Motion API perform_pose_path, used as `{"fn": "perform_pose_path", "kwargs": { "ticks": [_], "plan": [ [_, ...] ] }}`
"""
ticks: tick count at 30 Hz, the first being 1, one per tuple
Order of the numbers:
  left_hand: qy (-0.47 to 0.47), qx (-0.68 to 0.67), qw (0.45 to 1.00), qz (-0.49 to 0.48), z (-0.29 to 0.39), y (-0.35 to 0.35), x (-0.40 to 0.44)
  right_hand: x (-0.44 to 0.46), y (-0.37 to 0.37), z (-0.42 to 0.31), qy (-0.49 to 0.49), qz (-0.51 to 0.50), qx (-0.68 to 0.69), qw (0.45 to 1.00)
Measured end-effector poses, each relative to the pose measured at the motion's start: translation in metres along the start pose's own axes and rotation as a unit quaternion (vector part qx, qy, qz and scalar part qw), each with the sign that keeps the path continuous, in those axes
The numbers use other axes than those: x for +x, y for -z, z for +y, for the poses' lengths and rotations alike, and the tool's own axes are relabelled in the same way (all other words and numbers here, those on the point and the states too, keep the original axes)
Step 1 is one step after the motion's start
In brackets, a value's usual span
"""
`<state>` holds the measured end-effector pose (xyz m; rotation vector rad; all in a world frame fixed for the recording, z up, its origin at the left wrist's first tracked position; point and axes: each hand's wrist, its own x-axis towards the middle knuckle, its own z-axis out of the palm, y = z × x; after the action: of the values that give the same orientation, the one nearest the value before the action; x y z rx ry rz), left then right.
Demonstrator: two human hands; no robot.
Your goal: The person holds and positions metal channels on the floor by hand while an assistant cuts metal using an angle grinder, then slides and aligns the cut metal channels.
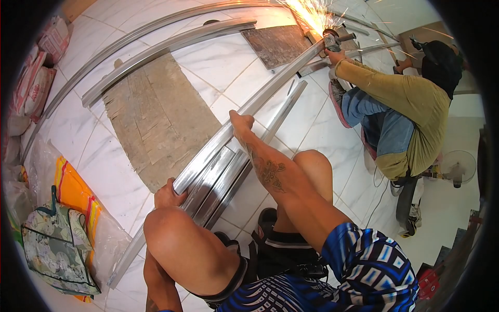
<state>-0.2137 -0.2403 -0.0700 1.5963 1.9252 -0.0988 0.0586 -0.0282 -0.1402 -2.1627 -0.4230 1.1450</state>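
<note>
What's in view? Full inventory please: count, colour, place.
held channel: one, silver, diagonal across centre
stacked channels: several, silver, beneath it
floor channels: several, silver/grey, upper area
pale board: one, brown-grey, left of centre
dark board: one, brown, top centre
angle grinder: one, dark/grey, co-worker's hands
sparks: many, yellow-orange, at grinder
co-worker: one, tan top, blue jeans, right
sacks: several, red-white, upper left
sheeting: one, orange striped, left
patterned bag: one, green-grey, lower left
fan: one, pale, right
tiles: many, white, floor
left hand: one, bare, on held channel
right hand: one, bare, farther along it
</note>
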Motion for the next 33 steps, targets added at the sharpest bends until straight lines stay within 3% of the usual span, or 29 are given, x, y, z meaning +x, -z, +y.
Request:
{"fn": "perform_pose_path", "kwargs": {
  "ticks": [10,20,33],
  "plan": [
    [-0.002,0.007,1.0,-0.01,-0.002,-0.001,0.001,-0.007,-0.003,-0.001,0.031,0.082,0.004,0.996],
    [0.013,0.006,1.0,-0.021,-0.004,-0.003,0.004,0.021,-0.012,0.015,0.032,0.06,0.004,0.998],
    [-0.014,0.001,1.0,0.001,-0.006,-0.004,0.003,-0.017,0.005,-0.015,-0.016,0.032,0.01,0.999]
  ]
}}
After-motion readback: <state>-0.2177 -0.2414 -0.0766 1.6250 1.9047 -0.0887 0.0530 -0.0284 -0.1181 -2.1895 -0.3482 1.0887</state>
